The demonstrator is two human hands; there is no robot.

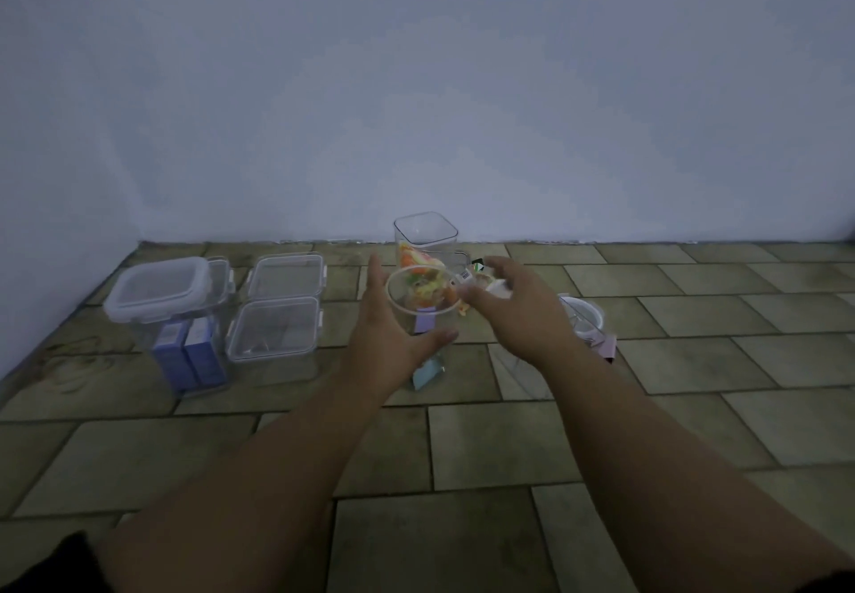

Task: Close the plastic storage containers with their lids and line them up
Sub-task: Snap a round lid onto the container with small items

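My left hand (388,328) wraps around a round clear container (418,310) that stands open on the floor with colourful packets inside. Just right of its rim, the curled fingers of my right hand (518,310) hold a small white object (498,289); what it is stays unclear. Behind stands a tall square clear container (425,229), open, with orange-and-white snacks in it. At the left, a clear container with its lid on (162,301) holds blue boxes. Beside it sit a lidless clear box (275,331) and another clear piece (287,275) behind it.
A round white-rimmed lid or tub (584,314) lies right of my right hand, with a pink item (610,348) beside it. A light blue packet (426,372) lies at the round container's foot. The tiled floor meets a plain wall just behind the containers.
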